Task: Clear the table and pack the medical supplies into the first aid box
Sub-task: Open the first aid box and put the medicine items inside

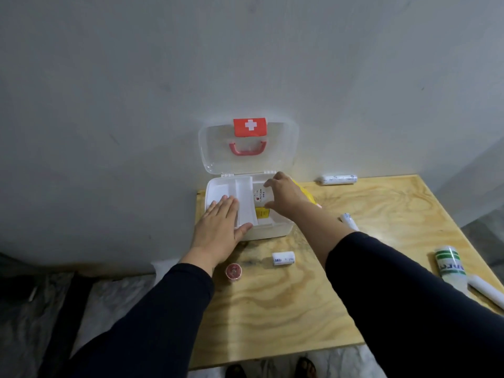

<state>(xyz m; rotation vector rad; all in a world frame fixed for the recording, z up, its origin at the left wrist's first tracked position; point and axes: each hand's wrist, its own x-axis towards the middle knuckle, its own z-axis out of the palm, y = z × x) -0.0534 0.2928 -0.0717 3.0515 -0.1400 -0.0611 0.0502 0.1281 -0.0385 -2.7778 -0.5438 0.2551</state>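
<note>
The white first aid box (pixel 275 230) stands open against the wall, its clear lid (pixel 248 165) upright with a red cross label and red handle. My left hand (pixel 221 230) lies flat on the box's left front corner, fingers spread over the white inner tray (pixel 244 199). Over the right compartment, my right hand (pixel 283 196) grips a small white packet (pixel 260 196) with printed text. A yellow box (pixel 263 213) lies inside beneath it. On the wooden table (pixel 272 309) lie a small white bandage roll (pixel 283 259) and a red tape roll (pixel 233 272).
More supplies lie on the table: a long white roll (pixel 338 179) by the wall, a white tube (pixel 349 221) beside my right forearm, a green-and-white pack (pixel 450 264) and a white roll (pixel 486 291) at the right edge. Something yellow (pixel 304 190) sits behind my right hand.
</note>
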